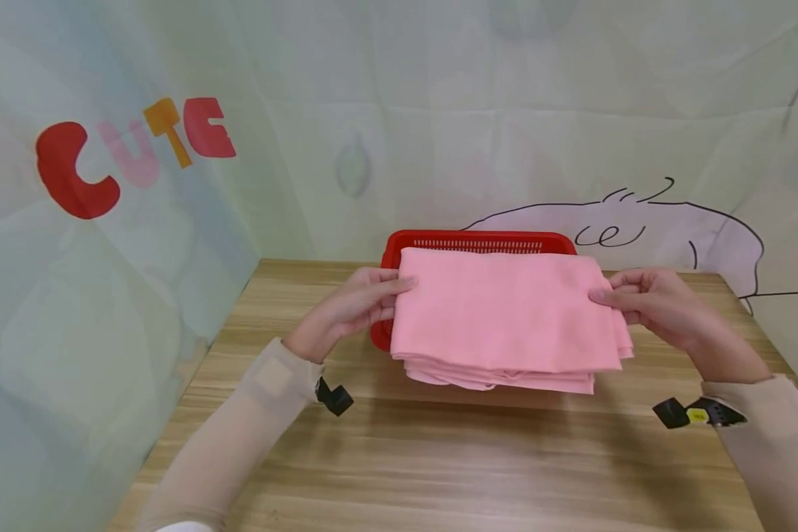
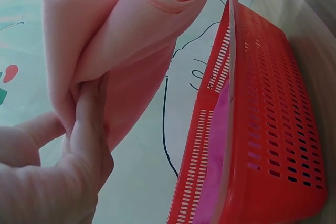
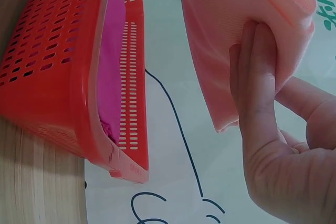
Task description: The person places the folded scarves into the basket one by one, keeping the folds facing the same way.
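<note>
A folded pink cloth point(image 1: 505, 314) in several layers is held up in front of and above a red plastic basket point(image 1: 485, 238). My left hand point(image 1: 355, 299) pinches its left edge, thumb on top and fingers beneath. At the opposite edge my right hand point(image 1: 658, 303) pinches it the same way. Both wrist views show the cloth raised clear of the basket's rim, with its folds hanging between the hands. Inside the basket lies a magenta cloth point(image 2: 212, 156), seen also in the right wrist view as a magenta cloth point(image 3: 109, 61). The pink cloth hides most of the basket in the head view.
The basket stands on a wood-grain table point(image 1: 439, 465) near its back edge. Behind and to the left hangs a pale printed backdrop point(image 1: 306, 148) with coloured letters and a line drawing.
</note>
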`<state>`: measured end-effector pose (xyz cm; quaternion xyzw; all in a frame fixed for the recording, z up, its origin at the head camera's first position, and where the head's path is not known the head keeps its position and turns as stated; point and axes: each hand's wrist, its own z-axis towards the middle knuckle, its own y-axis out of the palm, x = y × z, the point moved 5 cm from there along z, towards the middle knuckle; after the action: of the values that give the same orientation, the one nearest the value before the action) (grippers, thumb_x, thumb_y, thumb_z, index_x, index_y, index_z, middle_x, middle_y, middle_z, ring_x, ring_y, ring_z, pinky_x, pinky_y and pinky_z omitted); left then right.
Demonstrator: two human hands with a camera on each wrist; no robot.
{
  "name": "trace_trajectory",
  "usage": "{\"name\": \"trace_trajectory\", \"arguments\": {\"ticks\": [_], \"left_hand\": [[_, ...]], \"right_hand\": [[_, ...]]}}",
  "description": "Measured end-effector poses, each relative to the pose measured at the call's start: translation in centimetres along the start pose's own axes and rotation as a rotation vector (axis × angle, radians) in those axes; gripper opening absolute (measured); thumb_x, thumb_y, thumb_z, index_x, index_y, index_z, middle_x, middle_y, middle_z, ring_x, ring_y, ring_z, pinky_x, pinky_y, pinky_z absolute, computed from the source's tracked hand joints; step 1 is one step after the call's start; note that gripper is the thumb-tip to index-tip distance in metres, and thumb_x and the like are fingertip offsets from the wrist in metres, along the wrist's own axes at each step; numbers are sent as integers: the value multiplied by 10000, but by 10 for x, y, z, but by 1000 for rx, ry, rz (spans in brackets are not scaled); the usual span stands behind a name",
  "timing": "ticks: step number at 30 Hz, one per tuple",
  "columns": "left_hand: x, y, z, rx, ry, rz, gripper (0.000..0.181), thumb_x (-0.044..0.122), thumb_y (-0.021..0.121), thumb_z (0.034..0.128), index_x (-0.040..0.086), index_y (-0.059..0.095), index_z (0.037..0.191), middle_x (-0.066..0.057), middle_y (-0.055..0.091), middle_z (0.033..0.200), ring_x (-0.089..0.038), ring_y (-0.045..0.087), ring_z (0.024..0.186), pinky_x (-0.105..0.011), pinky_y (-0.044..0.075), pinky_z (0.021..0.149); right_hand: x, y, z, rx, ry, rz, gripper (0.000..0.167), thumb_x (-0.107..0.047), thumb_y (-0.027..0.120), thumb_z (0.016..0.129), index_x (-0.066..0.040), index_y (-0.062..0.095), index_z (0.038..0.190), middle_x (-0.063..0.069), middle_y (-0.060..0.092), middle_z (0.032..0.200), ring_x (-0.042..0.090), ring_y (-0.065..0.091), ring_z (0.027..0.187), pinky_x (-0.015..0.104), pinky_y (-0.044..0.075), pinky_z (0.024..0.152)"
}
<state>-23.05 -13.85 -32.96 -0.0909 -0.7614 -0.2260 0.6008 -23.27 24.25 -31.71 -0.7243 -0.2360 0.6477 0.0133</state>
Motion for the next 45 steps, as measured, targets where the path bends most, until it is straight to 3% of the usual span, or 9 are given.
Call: {"name": "trace_trajectory", "arguments": {"ticks": [14, 28, 45], "left_hand": [[4, -9, 13, -1, 3, 4, 380, 44, 515, 1032, -111, 472, 1376, -77, 697, 1014, -173, 704, 866, -343, 578, 825], [8, -16, 25, 17, 12, -15, 387, 50, 515, 1034, -97, 471, 1389, -76, 692, 1017, -167, 699, 854, -319, 580, 814], [10, -25, 39, 25, 19, -1, 400, 54, 501, 1041, -110, 448, 1402, -72, 690, 995, -164, 694, 851, -310, 584, 797]], "right_hand": [[-4, -4, 16, -20, -33, -6, 91, -141, 661, 975, -69, 717, 977, 41, 722, 865, 210, 709, 737, 290, 594, 708], [-7, -5, 31, -32, -53, 41, 97, -128, 654, 978, -124, 740, 934, 33, 735, 863, 195, 724, 745, 292, 593, 714], [-11, -9, 41, -10, -22, 50, 56, -171, 684, 962, -142, 727, 942, 15, 734, 866, 194, 729, 758, 293, 591, 732]]}}
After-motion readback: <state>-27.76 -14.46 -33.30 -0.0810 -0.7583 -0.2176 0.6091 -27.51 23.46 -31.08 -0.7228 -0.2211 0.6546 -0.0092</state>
